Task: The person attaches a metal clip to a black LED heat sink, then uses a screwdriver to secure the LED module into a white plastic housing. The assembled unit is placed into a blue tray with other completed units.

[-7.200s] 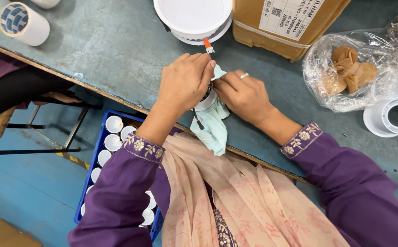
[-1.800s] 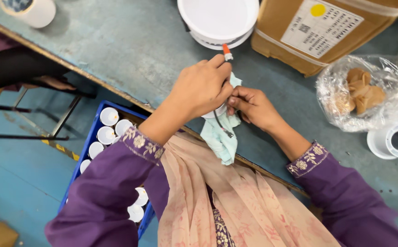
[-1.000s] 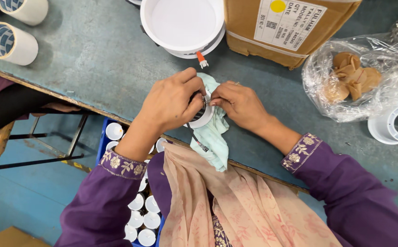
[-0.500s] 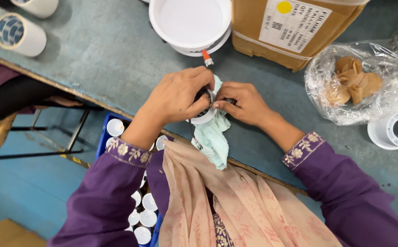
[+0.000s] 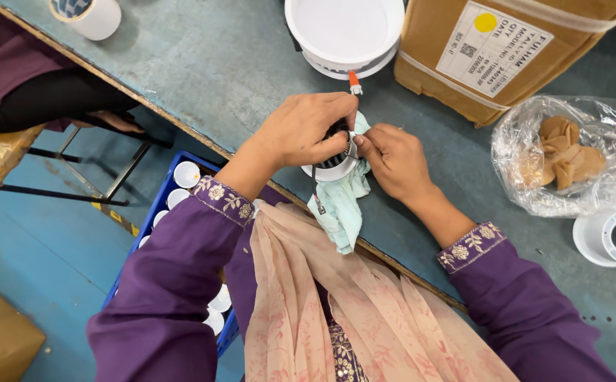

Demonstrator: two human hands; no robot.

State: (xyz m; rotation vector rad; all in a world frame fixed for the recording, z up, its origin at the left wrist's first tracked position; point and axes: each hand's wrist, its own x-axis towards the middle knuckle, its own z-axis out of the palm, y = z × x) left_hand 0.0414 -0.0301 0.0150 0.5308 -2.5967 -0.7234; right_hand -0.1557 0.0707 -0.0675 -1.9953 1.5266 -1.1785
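Pale-green cloth [image 5: 341, 209] under round white fixture [image 5: 333, 167], both hands gripping.

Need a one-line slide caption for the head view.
Both hands, left hand and right hand, grip a small round white fitting over a pale green cloth at the table edge.

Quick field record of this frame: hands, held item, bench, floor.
left hand: grips round white fitting from above
right hand: pinches fitting's rim, pale green cloth beneath
bench: white tub, cardboard box, plastic bag, tape roll
floor: blue crate of white caps
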